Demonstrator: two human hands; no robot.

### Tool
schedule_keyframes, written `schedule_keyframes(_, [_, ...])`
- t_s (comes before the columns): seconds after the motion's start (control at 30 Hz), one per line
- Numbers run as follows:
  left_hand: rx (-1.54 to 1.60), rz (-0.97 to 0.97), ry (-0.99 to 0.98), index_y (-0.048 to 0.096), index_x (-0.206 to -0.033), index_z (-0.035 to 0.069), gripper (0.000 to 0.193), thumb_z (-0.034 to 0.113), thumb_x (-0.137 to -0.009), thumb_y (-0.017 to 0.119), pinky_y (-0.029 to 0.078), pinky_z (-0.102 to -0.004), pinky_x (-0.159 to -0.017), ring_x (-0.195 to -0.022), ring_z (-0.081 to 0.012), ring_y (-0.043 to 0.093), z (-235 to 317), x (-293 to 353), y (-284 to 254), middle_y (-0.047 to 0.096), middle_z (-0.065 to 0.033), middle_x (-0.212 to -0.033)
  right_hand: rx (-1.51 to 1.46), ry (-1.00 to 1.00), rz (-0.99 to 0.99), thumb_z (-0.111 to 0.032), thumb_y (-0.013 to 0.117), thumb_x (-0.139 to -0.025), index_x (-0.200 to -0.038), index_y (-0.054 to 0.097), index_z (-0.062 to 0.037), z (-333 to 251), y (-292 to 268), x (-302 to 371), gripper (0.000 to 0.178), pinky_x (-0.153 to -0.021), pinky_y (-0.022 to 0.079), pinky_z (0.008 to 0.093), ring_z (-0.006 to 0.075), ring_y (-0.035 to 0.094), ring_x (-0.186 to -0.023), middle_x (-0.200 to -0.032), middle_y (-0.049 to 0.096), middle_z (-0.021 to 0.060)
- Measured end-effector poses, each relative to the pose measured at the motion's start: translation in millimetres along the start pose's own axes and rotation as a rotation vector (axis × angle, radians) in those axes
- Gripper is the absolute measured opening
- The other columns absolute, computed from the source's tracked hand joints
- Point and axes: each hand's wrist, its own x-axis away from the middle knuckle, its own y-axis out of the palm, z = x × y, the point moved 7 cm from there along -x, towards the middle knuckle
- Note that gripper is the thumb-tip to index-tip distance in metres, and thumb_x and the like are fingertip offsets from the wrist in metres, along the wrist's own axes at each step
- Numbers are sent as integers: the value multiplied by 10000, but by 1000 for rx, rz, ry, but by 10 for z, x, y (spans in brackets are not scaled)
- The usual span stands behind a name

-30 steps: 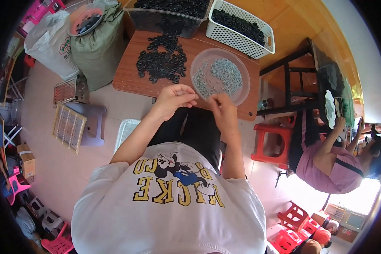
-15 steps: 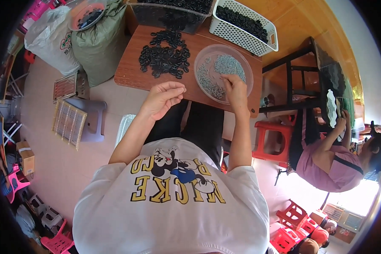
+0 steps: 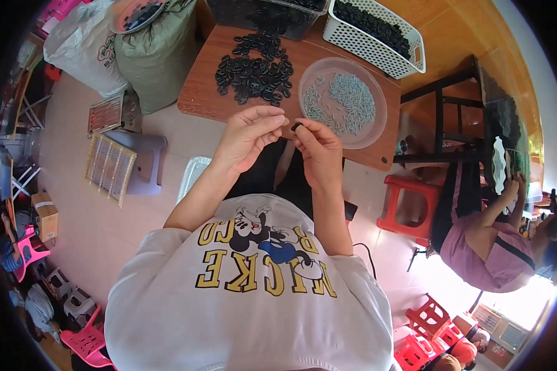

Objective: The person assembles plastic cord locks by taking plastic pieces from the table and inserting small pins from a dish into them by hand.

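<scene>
In front of my body, just off the near edge of the brown table [image 3: 195,102], my two hands are close together. My right hand [image 3: 321,156] pinches a small black ring-shaped piece [image 3: 296,126] between thumb and fingertips. My left hand [image 3: 249,137] is closed in a pinch beside it, and what its fingertips hold is too small to make out. Beyond my left hand, a loose heap of black oval pieces with holes [image 3: 254,77] lies on the tabletop. A round clear bowl [image 3: 381,110] past my right hand contains many small bluish-grey screws or pins [image 3: 353,99].
Along the table's far edge stand a clear bin [image 3: 297,28] and a white perforated basket [image 3: 377,46], both with black pieces. Full sacks [image 3: 151,62] sit to the left. On the right are a red stool [image 3: 408,207] and a person in a pink top [image 3: 489,253] working at another table.
My right hand has come out of the bowl toward my left hand, and a black piece now shows in its fingertips. The view has shifted slightly, moving the table rightward in the picture.
</scene>
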Motion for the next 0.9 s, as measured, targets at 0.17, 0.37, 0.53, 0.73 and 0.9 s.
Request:
schedule_keyframes(0.17, [-9, 10, 12, 625, -967, -7, 162, -2, -806, 644, 515, -217, -640, -698, -122, 621, 1, 3, 16, 659, -100, -855, 111, -57, 18, -3, 639, -808, -985, 664, 17, -83, 110, 14, 179, -654, 447, 186, 80, 577, -717, -861, 663, 53])
schedule_keyframes(0.37, [-24, 20, 2, 623, -965, -11, 175, 3, -795, 661, 519, -217, -645, -696, -117, 620, -18, -5, -9, 656, -85, -842, 236, -76, 40, -3, 651, -796, -966, 668, 23, -89, 92, 8, 173, -636, 443, 179, 74, 576, -693, -812, 662, 44])
schedule_keyframes(0.53, [-79, 18, 47, 623, -969, -14, 188, 1, -788, 668, 512, -214, -644, -695, -119, 620, -14, -10, -27, 658, -85, -840, 357, -69, 94, -24, 680, -780, -920, 679, 23, -119, 88, 30, 149, -587, 422, 166, 53, 551, -639, -748, 645, 20])
schedule_keyframes(0.73, [-299, 9, 174, 615, -1025, -31, 243, -8, -788, 663, 488, -208, -653, -718, -111, 609, 60, 12, -17, 664, -96, -853, 462, -103, 144, -31, 686, -775, -909, 682, 29, -150, 117, 93, 147, -556, 400, 160, 36, 525, -609, -709, 628, 4])
schedule_keyframes(0.9, [-211, -25, 51, 605, -1057, -39, 266, -3, -798, 654, 492, -211, -657, -731, -112, 613, -57, -11, -110, 662, -101, -874, 501, -80, 137, -40, 686, -777, -905, 681, 34, -77, 85, 75, 148, -557, 400, 165, 31, 523, -619, -718, 633, 11])
